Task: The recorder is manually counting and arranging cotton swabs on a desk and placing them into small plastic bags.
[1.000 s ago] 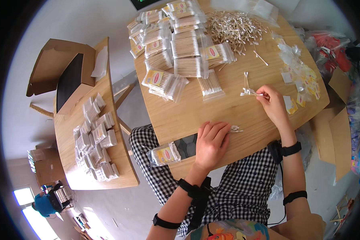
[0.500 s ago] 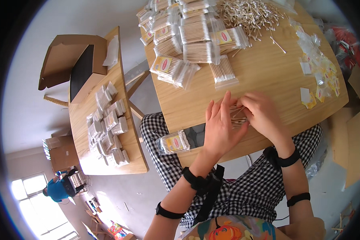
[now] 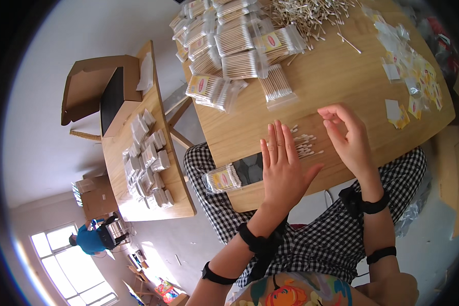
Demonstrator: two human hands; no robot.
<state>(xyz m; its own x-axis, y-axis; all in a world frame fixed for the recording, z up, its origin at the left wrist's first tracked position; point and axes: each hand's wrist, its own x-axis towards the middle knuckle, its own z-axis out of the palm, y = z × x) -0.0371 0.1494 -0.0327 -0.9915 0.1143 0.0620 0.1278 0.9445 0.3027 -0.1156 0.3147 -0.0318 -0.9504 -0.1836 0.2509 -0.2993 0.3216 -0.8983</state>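
Observation:
A small bunch of loose cotton swabs lies on the wooden table between my hands. My left hand is flat with its fingers stretched out, beside the swabs, and hides part of them. To their right my right hand is raised, fingers curved and apart, holding nothing that I can see. A dark phone-like slab lies left of my left hand, partly covered by it. At its left end a clear bag of cotton swabs with a yellow card sits at the table's edge.
Several filled swab bags are stacked at the far left, with one bag nearer. Behind lies a loose swab heap. Clear bags and yellow cards spread at right. A side table bears more bags and an open carton.
My right hand has moved right, away from the swabs, and its fingers have opened. My left hand has flattened beside them, and the bunch now lies uncovered on the table.

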